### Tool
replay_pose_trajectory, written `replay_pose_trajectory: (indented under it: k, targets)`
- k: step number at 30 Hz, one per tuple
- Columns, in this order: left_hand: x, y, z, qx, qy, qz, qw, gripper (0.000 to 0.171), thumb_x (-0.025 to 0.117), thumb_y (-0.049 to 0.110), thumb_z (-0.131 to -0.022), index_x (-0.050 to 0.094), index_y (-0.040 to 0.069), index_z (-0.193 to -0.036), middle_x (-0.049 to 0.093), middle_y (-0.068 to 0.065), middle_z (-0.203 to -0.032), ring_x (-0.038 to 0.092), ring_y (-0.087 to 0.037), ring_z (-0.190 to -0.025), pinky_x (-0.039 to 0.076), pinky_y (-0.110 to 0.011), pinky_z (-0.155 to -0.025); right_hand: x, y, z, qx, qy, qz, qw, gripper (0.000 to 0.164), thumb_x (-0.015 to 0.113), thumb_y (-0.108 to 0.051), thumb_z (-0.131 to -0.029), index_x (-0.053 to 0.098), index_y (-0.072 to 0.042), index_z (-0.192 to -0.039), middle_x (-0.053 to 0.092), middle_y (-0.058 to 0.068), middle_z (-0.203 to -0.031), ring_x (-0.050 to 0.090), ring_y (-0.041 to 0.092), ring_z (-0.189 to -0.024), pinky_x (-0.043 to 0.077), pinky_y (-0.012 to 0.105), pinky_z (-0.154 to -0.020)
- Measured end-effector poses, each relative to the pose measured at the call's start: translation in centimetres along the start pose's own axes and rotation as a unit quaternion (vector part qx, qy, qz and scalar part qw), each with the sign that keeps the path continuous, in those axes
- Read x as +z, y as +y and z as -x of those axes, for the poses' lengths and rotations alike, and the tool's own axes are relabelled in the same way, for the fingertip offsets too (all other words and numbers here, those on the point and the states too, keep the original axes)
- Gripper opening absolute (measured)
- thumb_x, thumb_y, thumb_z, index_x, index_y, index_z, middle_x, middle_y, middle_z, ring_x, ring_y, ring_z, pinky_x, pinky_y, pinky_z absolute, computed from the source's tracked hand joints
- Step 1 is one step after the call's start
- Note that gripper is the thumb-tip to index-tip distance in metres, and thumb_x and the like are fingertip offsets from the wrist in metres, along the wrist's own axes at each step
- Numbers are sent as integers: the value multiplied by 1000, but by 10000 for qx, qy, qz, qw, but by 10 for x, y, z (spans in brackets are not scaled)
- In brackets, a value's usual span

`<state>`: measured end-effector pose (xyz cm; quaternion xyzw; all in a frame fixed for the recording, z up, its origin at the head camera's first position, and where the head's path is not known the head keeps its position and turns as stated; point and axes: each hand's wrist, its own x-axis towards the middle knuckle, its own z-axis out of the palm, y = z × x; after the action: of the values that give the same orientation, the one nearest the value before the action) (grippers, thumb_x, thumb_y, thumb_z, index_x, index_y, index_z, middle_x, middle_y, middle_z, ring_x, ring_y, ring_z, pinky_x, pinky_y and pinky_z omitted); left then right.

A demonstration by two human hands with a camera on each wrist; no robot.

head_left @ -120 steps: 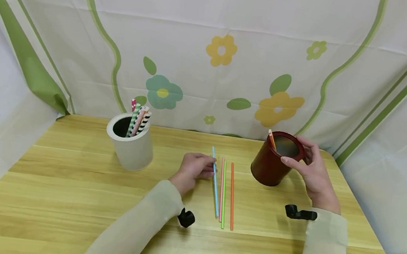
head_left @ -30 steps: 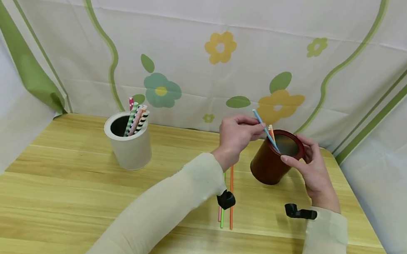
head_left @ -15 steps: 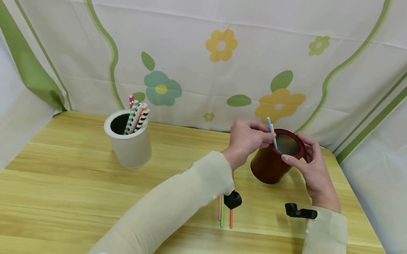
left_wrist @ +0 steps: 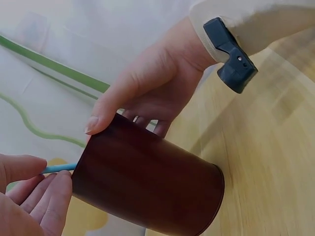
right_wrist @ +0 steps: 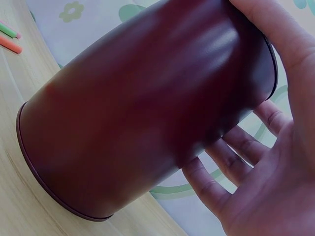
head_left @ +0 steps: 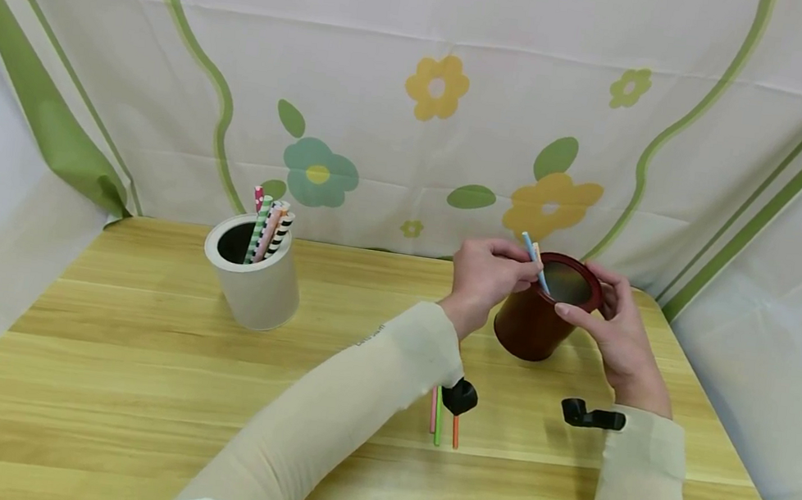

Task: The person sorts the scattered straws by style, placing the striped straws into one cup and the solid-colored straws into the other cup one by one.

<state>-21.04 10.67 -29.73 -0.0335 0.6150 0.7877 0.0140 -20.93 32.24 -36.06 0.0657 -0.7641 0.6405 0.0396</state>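
In the head view, my left hand (head_left: 485,280) pinches a blue straw (head_left: 528,246) between thumb and fingers, at the left side of a dark red canister's mouth. The straw slants down, its lower end inside the rim. The left wrist view shows the blue straw (left_wrist: 60,168) between the fingertips, right at the rim. My right hand (head_left: 615,328) grips the dark red canister (head_left: 529,329) from the right, thumb on the near rim and fingers round the far side. An orange straw (head_left: 536,250) stands in the canister, mostly hidden behind the blue one.
Under the left wrist lie a pink straw (head_left: 434,412), a green straw (head_left: 438,419) and an orange-red straw (head_left: 455,432), partly covered by the sleeve. A white canister (head_left: 260,296) with several patterned straws (head_left: 271,231) stands at the left. A flowered curtain (head_left: 396,35) hangs behind the table.
My left hand has lifted the blue straw from the table and carried it right to the dark red canister, lowering its end into the mouth. The right hand has stayed on the canister.
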Motion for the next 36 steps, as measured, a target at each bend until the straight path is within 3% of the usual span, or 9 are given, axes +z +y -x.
replay_pose_trajectory:
  k: [6, 21, 29, 36]
  targets:
    - [2, -1, 1, 70, 103, -256, 9996, 8, 81, 0, -75, 75, 1, -80, 70, -2, -75, 71, -16, -67, 57, -24, -61, 0, 0, 0, -19, 19, -10, 10000, 73, 74, -6, -85, 35, -20, -145, 48, -5, -133, 43, 13, -113, 44, 15, -79]
    - [3, -2, 4, 30, 240, -239, 9994, 9, 80, -1, -75, 76, 3, -81, 70, 0, -75, 71, -14, -67, 57, -23, -63, 0, 0, -1, -32, 42, -54, 10000, 73, 74, -5, -84, 36, -21, -144, 49, -3, -129, 45, 13, -111, 45, 14, -78]
    - [-1, -3, 4, -8, 69, 11, 10000, 7, 79, 1, -77, 76, 3, -82, 72, -4, -76, 73, -25, -76, 58, -26, -65, 0, -1, -1, -4, 17, -8, 10000, 73, 75, -7, -84, 36, -21, -145, 49, -3, -129, 45, 14, -110, 45, 14, -78]
    - [-16, -5, 3, -79, -192, 242, 9995, 6, 79, 4, -79, 75, 4, -83, 73, -8, -78, 74, -27, -77, 59, -31, -69, 1, -2, 0, 13, 3, 20, 10000, 73, 74, -7, -84, 36, -22, -145, 49, -4, -129, 46, 13, -109, 45, 15, -77]
